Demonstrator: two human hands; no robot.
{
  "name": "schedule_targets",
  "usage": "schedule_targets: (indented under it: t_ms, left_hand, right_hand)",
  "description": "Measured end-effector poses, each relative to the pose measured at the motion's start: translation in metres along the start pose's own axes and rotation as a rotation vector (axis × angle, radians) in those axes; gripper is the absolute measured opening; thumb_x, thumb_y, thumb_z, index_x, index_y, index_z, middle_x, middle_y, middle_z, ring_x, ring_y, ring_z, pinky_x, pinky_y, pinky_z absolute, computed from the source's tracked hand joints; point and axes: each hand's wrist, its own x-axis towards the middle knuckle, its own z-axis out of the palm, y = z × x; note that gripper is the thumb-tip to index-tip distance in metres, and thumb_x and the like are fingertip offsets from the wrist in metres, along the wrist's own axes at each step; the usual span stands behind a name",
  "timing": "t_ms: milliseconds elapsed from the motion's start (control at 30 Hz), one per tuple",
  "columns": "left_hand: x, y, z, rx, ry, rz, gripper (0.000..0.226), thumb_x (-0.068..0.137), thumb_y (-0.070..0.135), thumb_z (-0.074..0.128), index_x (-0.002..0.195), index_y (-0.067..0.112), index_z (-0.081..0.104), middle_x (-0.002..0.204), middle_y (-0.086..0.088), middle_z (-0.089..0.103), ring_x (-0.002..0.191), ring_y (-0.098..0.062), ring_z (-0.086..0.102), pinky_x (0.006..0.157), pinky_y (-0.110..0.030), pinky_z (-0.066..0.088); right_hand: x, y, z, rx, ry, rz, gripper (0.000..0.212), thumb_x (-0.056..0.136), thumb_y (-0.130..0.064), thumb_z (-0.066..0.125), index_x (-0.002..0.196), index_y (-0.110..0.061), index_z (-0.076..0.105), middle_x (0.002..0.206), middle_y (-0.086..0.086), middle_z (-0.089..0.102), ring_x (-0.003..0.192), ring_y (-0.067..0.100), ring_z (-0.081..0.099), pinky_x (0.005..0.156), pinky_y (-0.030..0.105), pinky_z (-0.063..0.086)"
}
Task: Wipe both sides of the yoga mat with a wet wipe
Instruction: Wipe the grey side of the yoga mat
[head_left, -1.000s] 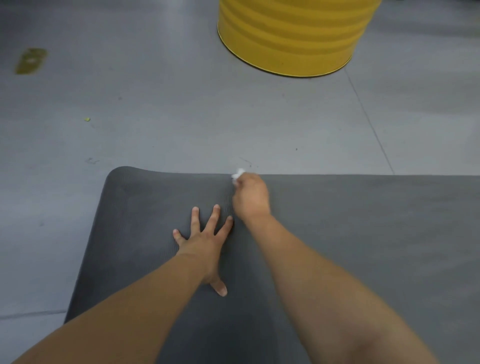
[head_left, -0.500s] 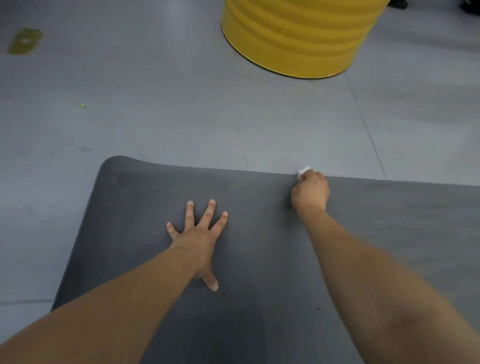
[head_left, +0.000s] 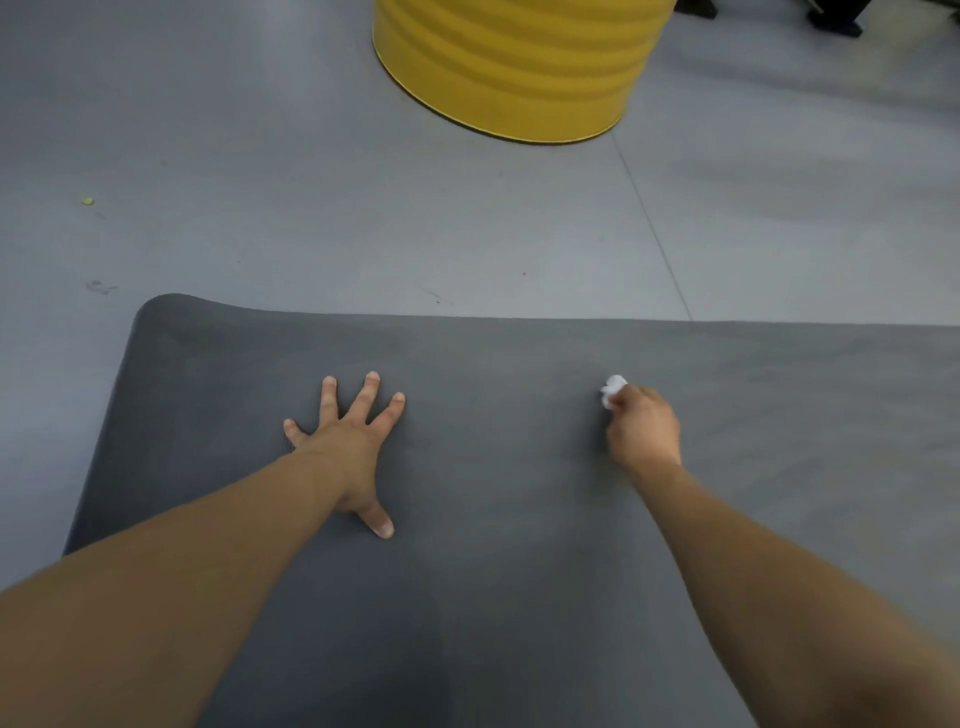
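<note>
A dark grey yoga mat (head_left: 498, 395) lies flat on the floor, its rounded far-left corner in view and its right end running out of frame. My left hand (head_left: 348, 447) presses flat on the mat with fingers spread. To its right, my right hand (head_left: 641, 431) grips a small crumpled white wet wipe (head_left: 613, 388) against the mat surface, a short way in from the far edge. Only a bit of the wipe shows past the fingers.
A big yellow drum (head_left: 519, 62) stands on the grey floor (head_left: 260, 208) beyond the mat. Dark objects (head_left: 836, 15) sit at the top right. A small yellow-green scrap (head_left: 86, 200) lies on the floor at the left.
My right hand has swept the wipe to the right along the mat's far edge, then back towards me a little. My left hand stays planted on the mat.
</note>
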Motion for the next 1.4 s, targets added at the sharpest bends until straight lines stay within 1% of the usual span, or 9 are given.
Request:
schedule_targets:
  t_ms: [133, 300, 433, 500, 633, 833, 1000, 1167, 1400]
  left_hand:
    - [-0.003, 0.001, -0.001, 0.035, 0.023, -0.013, 0.162, 0.042, 0.067, 0.093, 0.153, 0.046, -0.024, 0.156, 0.012, -0.043, 0.147, -0.041, -0.031, 0.109, -0.079, 0.019]
    - [-0.019, 0.019, -0.010, 0.164, 0.027, -0.092, 0.153, 0.053, 0.068, 0.089, 0.157, 0.036, -0.019, 0.165, 0.003, -0.027, 0.153, -0.043, -0.011, 0.112, -0.073, 0.024]
    - [-0.049, 0.046, -0.010, 0.177, 0.180, 0.044, 0.085, 0.083, 0.061, 0.070, 0.150, 0.021, 0.037, 0.156, -0.005, 0.032, 0.147, -0.033, 0.025, 0.114, -0.058, 0.032]
    - [-0.064, 0.056, -0.012, -0.042, 0.299, 0.173, 0.054, 0.093, 0.052, 0.062, 0.137, 0.022, 0.054, 0.141, -0.004, 0.052, 0.136, -0.027, 0.044, 0.109, -0.043, 0.041]
    - [-0.111, 0.073, -0.033, -0.914, 0.267, 0.284, 0.021, 0.096, 0.033, 0.066, 0.116, 0.026, 0.068, 0.106, 0.006, 0.069, 0.102, -0.015, 0.066, 0.074, -0.021, 0.050]
    - [-0.164, 0.066, -0.064, -1.342, 0.207, 0.412, 0.009, 0.093, 0.021, 0.072, 0.102, 0.022, 0.073, 0.097, 0.003, 0.077, 0.090, -0.012, 0.071, 0.075, -0.023, 0.051]
    - [-0.182, 0.055, -0.071, -1.418, 0.235, 0.472, 0.005, 0.095, 0.015, 0.068, 0.093, 0.018, 0.069, 0.091, -0.001, 0.071, 0.084, -0.017, 0.062, 0.090, -0.046, 0.056]
    - [-0.194, 0.047, -0.073, -1.469, 0.178, 0.513, 0.011, 0.095, 0.020, 0.070, 0.100, 0.011, 0.067, 0.102, -0.009, 0.075, 0.090, -0.017, 0.069, 0.095, -0.043, 0.055]
    - [-0.200, 0.050, -0.075, -1.537, -0.003, 0.597, 0.019, 0.091, 0.028, 0.075, 0.097, 0.013, 0.064, 0.103, -0.005, 0.072, 0.109, -0.024, 0.067, 0.099, -0.045, 0.055]
  right_hand:
    - [-0.019, -0.009, -0.018, 0.232, -0.005, 0.134, 0.021, 0.086, -0.008, 0.059, 0.099, -0.016, 0.074, 0.107, 0.007, 0.072, 0.106, 0.023, 0.064, 0.086, 0.023, 0.045]
    - [-0.078, -0.070, -0.040, 0.480, -0.088, 0.007, 0.011, 0.089, -0.021, 0.060, 0.093, -0.023, 0.070, 0.086, -0.004, 0.072, 0.079, 0.012, 0.068, 0.077, 0.027, 0.054]
    - [-0.114, -0.086, -0.062, 0.466, -0.168, -0.021, 0.011, 0.092, -0.021, 0.055, 0.093, -0.028, 0.064, 0.081, -0.017, 0.063, 0.071, -0.006, 0.060, 0.068, 0.016, 0.050]
    - [-0.129, -0.093, -0.077, 0.464, -0.168, -0.028, 0.010, 0.092, -0.019, 0.056, 0.093, -0.026, 0.062, 0.078, -0.019, 0.059, 0.064, -0.014, 0.056, 0.057, 0.006, 0.040]
    - [-0.157, -0.117, -0.106, 0.584, -0.132, 0.023, 0.010, 0.086, -0.027, 0.067, 0.092, -0.021, 0.061, 0.080, -0.013, 0.061, 0.071, 0.005, 0.060, 0.057, 0.009, 0.043]
    - [-0.190, -0.158, -0.148, 0.836, -0.113, 0.018, 0.034, 0.081, -0.025, 0.075, 0.106, -0.028, 0.052, 0.082, -0.002, 0.062, 0.069, 0.003, 0.061, 0.066, 0.019, 0.052]
    - [-0.207, -0.169, -0.174, 0.975, -0.215, 0.009, 0.056, 0.081, -0.026, 0.076, 0.129, -0.030, 0.046, 0.104, -0.002, 0.063, 0.095, 0.010, 0.065, 0.088, 0.026, 0.053]
    - [-0.211, -0.168, -0.202, 0.998, -0.320, 0.141, 0.024, 0.089, -0.032, 0.067, 0.109, -0.018, 0.067, 0.112, 0.001, 0.070, 0.109, 0.016, 0.063, 0.096, 0.035, 0.047]
    - [-0.217, -0.188, -0.227, 1.014, -0.239, 0.202, 0.018, 0.094, -0.021, 0.061, 0.104, -0.006, 0.060, 0.098, 0.009, 0.073, 0.088, 0.019, 0.068, 0.088, 0.037, 0.049]
